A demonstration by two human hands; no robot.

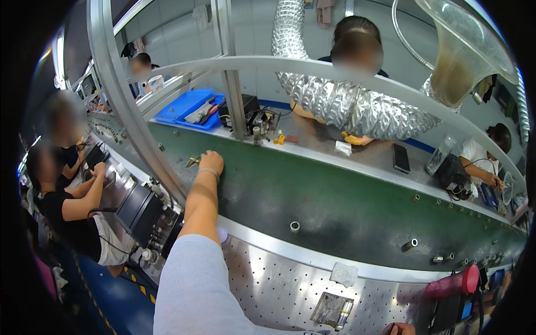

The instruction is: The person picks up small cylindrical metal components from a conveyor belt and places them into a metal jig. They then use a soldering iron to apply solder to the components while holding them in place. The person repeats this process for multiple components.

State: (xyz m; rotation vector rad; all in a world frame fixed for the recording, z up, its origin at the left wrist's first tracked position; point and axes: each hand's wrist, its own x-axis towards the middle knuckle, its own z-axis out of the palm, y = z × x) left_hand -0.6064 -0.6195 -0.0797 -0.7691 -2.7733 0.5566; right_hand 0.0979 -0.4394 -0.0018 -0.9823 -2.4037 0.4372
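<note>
My left hand [211, 163] reaches far out over the green conveyor belt [257, 178]. Its fingers are curled downward beside small brass-coloured metal parts [192, 161]; whatever lies under the fingers is hidden. At the bottom edge only a bit of my right hand [400, 329] shows, its fingers bent, and what they hold is out of sight. Left of that hand, a metal cylinder [343, 316] lies on a small dark plate [328, 309] on the perforated metal worktop [262, 279]. A grey pad [344, 274] sits at the worktop's far edge.
Short metal sleeves [295, 226] [410, 244] stand or lie along the belt. A metal frame post [125, 106] rises at left; a foil duct [357, 106] crosses above. Beyond are a blue tray [187, 106], a phone [401, 158] and co-workers. A pink cylindrical thing [455, 282] is at right.
</note>
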